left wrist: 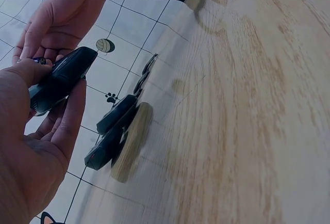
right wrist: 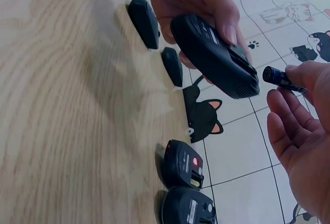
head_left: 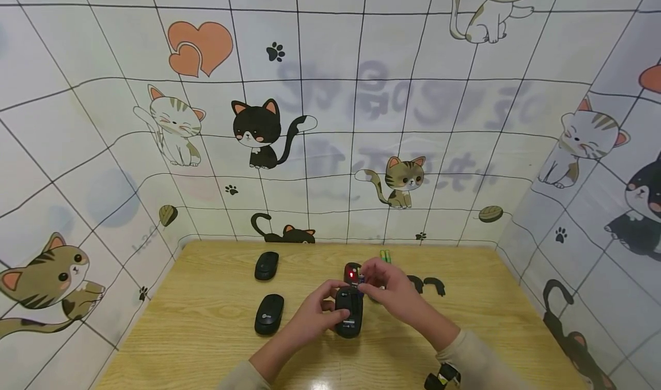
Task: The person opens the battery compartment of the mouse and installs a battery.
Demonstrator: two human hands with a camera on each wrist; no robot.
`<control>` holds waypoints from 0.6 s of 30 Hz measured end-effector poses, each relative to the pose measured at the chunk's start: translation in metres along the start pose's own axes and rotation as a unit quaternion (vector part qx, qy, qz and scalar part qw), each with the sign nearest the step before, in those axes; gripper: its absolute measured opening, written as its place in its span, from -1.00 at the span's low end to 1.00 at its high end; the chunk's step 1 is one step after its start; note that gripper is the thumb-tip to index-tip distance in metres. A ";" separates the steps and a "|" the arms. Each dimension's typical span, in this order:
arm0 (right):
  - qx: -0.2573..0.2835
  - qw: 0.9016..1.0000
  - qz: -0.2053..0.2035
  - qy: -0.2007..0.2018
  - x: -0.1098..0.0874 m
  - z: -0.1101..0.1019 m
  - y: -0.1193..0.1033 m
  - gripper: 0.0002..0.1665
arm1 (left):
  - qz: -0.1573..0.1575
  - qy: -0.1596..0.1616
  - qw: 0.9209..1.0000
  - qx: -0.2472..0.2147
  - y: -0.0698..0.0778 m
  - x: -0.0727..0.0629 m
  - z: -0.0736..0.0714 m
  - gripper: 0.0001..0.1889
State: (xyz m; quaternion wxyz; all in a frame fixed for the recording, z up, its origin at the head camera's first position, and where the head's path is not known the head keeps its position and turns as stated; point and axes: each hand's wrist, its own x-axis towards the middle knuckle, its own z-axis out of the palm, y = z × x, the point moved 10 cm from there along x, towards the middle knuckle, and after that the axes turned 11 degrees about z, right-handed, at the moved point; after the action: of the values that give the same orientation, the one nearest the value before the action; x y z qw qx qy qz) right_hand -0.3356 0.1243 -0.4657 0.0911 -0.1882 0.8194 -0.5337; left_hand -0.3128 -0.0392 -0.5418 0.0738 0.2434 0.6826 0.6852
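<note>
My left hand [head_left: 316,311] holds a black computer mouse [head_left: 349,324] above the table, its underside turned up and the battery bay uncovered. In the right wrist view the left thumb lies along that underside. Between thumb and fingertips my right hand [head_left: 391,289] pinches a dark blue battery [right wrist: 282,78], just off the ribbed end of the mouse. Behind the held mouse, another mouse [head_left: 352,271] lies underside up with its red light glowing. Beside it, in the right wrist view, is one more upturned mouse [right wrist: 188,208], mostly hidden by my right hand in the head view.
Two black mice, a far one [head_left: 266,265] and a nearer one [head_left: 269,314], lie upright on the left of the wooden table [head_left: 201,321]. Green-yellow batteries [head_left: 385,256] lie at the back. Curved black covers [head_left: 435,285] sit right of my right hand. Cat-patterned cloth walls [head_left: 330,109] surround the table.
</note>
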 end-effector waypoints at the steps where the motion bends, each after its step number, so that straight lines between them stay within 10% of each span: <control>1: -0.002 1.000 0.001 0.001 -0.001 0.001 -0.001 -0.74 | 0.000 0.000 1.000 -0.001 0.000 0.000 0.000 -0.48; 18: -0.041 0.999 -0.018 0.027 -0.004 0.009 -0.005 -0.86 | 0.001 0.004 1.000 -0.001 0.002 0.002 0.001 -0.47</control>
State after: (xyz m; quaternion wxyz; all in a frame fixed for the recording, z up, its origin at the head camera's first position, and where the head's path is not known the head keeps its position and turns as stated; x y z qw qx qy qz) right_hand -0.3276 0.1166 -0.4650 0.0514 -0.1919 0.8394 -0.5059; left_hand -0.3137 -0.0380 -0.5397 0.0705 0.2408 0.6819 0.6870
